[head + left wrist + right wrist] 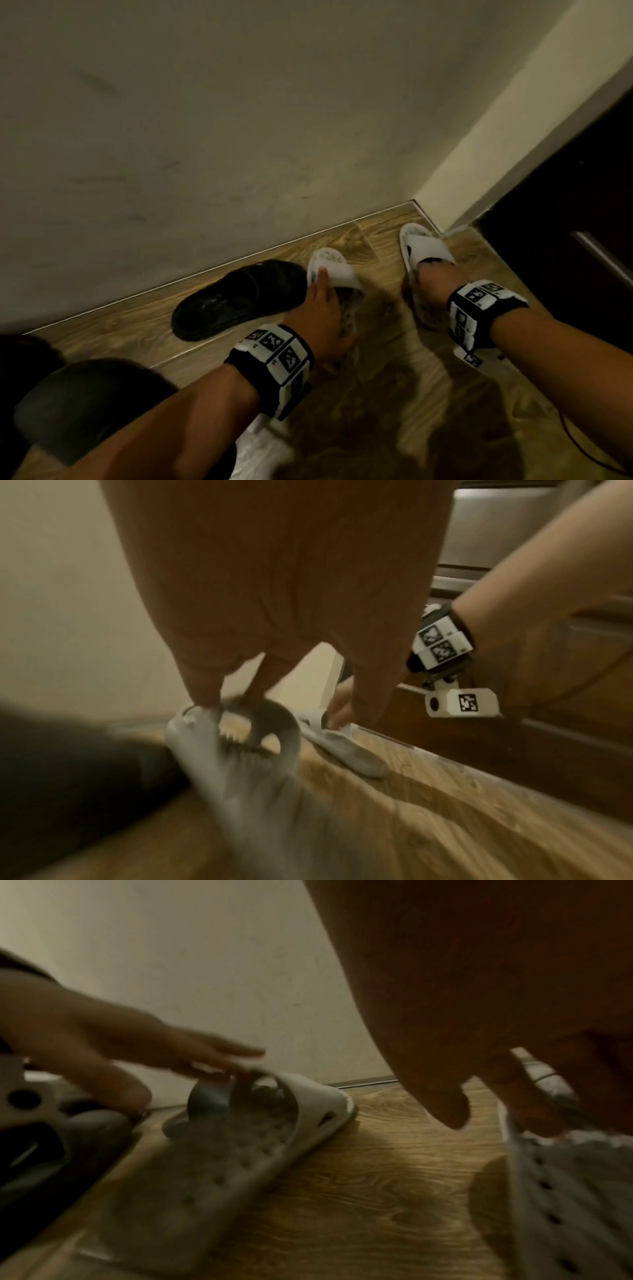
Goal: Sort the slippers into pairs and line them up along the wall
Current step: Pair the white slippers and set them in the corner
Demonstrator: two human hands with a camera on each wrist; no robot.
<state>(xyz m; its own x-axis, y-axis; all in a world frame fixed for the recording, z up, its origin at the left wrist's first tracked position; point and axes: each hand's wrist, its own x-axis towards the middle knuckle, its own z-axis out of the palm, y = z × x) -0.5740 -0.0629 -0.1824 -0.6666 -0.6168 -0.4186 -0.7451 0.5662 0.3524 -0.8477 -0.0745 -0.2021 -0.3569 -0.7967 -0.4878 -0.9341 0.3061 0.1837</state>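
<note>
Two white perforated slippers lie on the wood floor, toes toward the wall. My left hand (325, 305) grips the strap of the left white slipper (337, 270), thumb on top; blurred in the left wrist view, that slipper (205, 750) has fingers inside its strap. My right hand (430, 277) curls into the right white slipper (423, 245), which lies near the corner; its sole (565, 1191) fills the right of the right wrist view. A black slipper (233, 298) lies at an angle just left of the left white one, touching or nearly so.
A second black slipper (85, 401) sits at the lower left, away from the wall (205, 137). A dark door (565, 205) closes off the right side beyond the corner. A thin cable (575, 445) crosses the floor at right. Something white (260, 445) shows under my left forearm.
</note>
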